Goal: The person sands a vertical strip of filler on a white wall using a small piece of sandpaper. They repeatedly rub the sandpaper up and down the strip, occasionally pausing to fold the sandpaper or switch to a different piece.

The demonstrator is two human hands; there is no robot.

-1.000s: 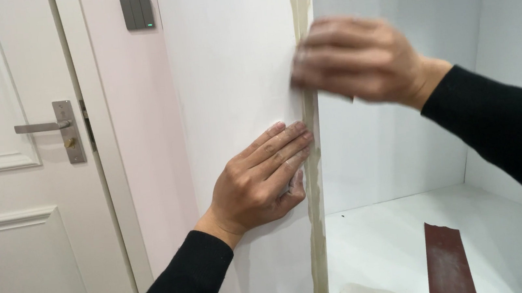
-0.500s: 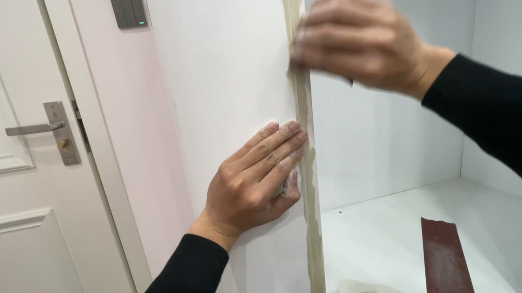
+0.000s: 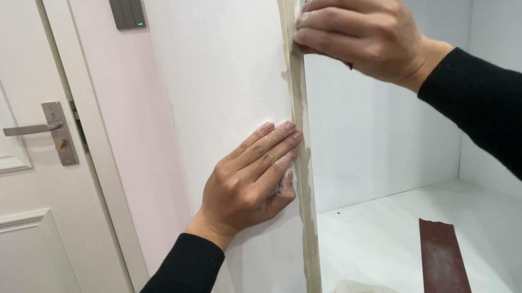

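At cabinet edge (image 3: 303,161) | right hand (image 3: 362,30) fingers pinch dark pad (barely visible) | left hand (image 3: 248,180) flat, released

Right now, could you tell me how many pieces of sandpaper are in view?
2: a reddish strip lies on the cabinet shelf; another piece, mostly hidden, is under the right hand against the cabinet's edge.
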